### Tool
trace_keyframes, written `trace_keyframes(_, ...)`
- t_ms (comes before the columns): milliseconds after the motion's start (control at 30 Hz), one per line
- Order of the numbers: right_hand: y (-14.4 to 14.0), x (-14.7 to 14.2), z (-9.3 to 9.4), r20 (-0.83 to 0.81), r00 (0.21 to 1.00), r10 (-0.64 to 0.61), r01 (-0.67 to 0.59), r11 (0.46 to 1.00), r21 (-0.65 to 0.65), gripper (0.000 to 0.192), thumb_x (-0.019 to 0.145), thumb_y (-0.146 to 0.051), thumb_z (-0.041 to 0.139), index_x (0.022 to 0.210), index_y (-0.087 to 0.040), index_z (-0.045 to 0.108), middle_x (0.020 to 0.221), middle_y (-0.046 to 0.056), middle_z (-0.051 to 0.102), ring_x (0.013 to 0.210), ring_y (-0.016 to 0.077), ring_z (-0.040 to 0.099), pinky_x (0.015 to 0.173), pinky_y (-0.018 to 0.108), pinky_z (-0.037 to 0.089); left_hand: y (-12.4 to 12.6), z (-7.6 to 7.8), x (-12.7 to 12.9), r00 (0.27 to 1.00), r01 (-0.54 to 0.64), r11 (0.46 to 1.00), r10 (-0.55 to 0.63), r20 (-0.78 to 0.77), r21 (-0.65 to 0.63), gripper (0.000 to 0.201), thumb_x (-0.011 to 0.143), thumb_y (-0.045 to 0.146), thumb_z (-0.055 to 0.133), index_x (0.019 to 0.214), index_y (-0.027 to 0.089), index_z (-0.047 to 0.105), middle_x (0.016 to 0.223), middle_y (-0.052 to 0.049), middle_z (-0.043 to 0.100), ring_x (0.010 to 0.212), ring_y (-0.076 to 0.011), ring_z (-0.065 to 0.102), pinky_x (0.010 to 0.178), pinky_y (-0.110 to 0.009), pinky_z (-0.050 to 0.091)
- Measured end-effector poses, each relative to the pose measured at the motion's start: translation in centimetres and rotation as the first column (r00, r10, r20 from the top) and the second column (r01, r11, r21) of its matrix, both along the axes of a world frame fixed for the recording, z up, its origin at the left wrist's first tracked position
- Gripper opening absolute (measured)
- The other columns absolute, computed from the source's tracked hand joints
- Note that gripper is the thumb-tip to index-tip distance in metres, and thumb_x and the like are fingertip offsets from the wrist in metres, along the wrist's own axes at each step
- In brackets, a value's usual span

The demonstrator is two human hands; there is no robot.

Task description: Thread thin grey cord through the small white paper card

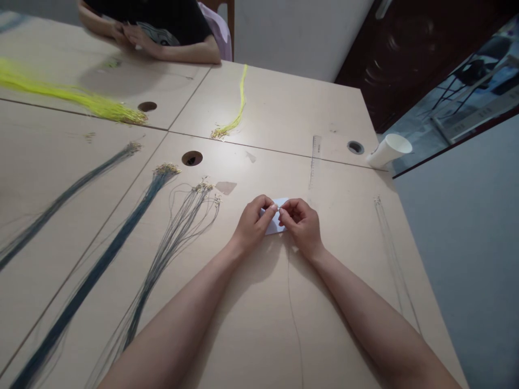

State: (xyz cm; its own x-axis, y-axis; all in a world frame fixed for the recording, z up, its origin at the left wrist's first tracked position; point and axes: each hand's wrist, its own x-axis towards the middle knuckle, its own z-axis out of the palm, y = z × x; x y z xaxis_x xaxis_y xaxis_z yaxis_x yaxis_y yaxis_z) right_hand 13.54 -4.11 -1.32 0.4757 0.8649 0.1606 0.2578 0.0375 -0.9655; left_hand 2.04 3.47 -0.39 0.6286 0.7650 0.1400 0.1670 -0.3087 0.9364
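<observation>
While both hands pinch a cord (292, 292), the paper cup (388, 151) lies tipped.

Both hands meet mid-desk (348, 227), left hand (252, 224) and right hand (303, 226) touching over a small card (275, 220). Cord bundles (162, 254) fan out to the left. A ruler (315, 159) lies behind the hands, with a paper cup (388, 151) tipped at the far right edge.
</observation>
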Motion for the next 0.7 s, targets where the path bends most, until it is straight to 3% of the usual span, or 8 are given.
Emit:
trace_keyframes(333,-0.10,-0.15,0.30,0.152,0.986,-0.069,0.062,0.997,0.047,0.002,0.074,-0.020,0.055,0.073,-0.020,0.057,0.059,-0.003,0.054,0.054,0.0106,0.048,0.055,0.025,0.040,0.18,0.13,-0.08,0.998,0.051,0.996,-0.049,0.028,-0.068,0.021,0.082,0.033,0.046,0.070,0.016,0.048,0.066,0.001,0.049,0.061,-0.0099,0.043,0.055,-0.023,0.034)
trace_keyframes(700,0.00,-0.04,0.45,0.123,0.990,-0.063,0.057,0.997,0.047,0.005,0.072,-0.018,0.054,0.072,-0.021,0.058,0.057,-0.004,0.053,0.052,0.0105,0.048,0.053,0.025,0.039,0.25,-0.10,-0.20,0.996,0.083,0.994,-0.082,0.027,-0.069,0.020,0.083,0.033,0.046,0.074,0.016,0.050,0.069,0.002,0.050,0.061,-0.0094,0.042,0.056,-0.022,0.033)
